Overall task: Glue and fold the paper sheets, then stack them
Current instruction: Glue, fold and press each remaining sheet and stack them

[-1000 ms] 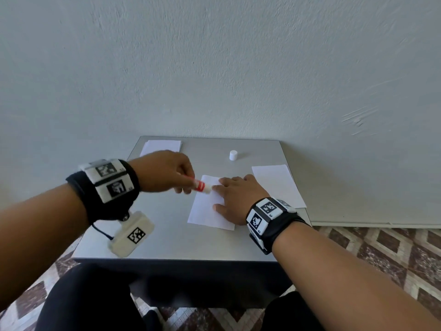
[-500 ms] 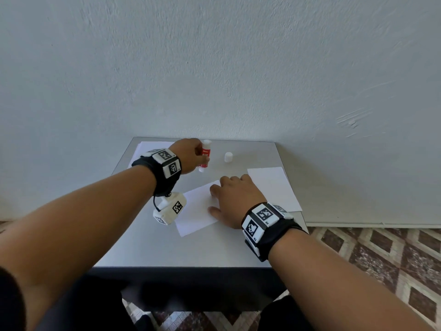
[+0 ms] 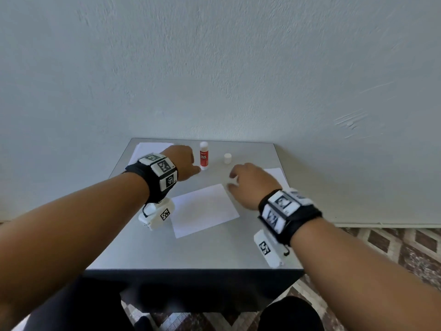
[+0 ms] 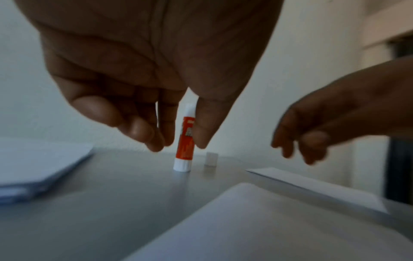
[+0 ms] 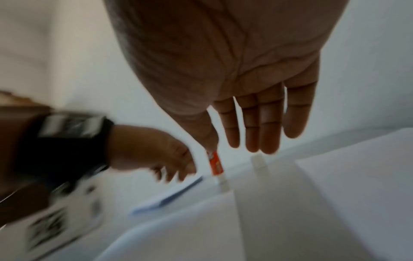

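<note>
A red and white glue stick [image 3: 204, 156] stands upright and uncapped at the back of the grey table [image 3: 191, 254]. Its white cap [image 3: 227, 158] stands just to the right. My left hand [image 3: 188, 163] hovers right beside the stick with loosely curled fingers and holds nothing; in the left wrist view the glue stick [image 4: 184, 146] shows beyond my fingertips. A single white sheet [image 3: 202, 209] lies flat and askew in the middle. My right hand [image 3: 241, 180] floats above the table off the sheet's far right corner, fingers [image 5: 252, 137] straight, near the cap [image 5: 259, 163].
A stack of white sheets [image 3: 150, 150] lies at the back left corner. Another sheet [image 3: 278, 175] lies at the right edge, partly under my right hand. A pale wall rises directly behind the table. Patterned floor tiles show to the right and below.
My left hand carried the glue stick from the middle sheet to the back of the table, stood it up and let go. My right hand lifted off the sheet, which has turned askew.
</note>
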